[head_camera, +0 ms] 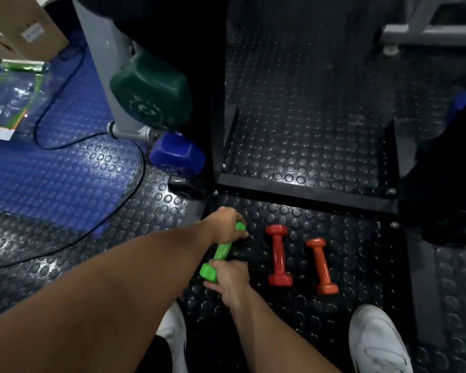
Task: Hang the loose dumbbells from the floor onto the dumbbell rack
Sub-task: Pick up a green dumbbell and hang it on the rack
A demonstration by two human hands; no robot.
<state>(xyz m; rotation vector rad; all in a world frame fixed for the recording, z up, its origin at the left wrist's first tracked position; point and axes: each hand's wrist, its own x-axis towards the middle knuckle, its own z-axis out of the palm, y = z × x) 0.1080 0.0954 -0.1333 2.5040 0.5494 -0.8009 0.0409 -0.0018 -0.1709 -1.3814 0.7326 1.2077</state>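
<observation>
Both hands are grasping the green dumbbell: left hand gripping its far end, right hand its near end, left of the red dumbbell.

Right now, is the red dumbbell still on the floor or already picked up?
On the floor. The red dumbbell lies flat on the studded mat beside the orange dumbbell; no hand touches it.

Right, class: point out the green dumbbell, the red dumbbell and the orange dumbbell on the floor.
green dumbbell [222,251]: head view, on its handle between the hands.
red dumbbell [278,254]: head view, mid-handle.
orange dumbbell [320,265]: head view, mid-handle.
</observation>
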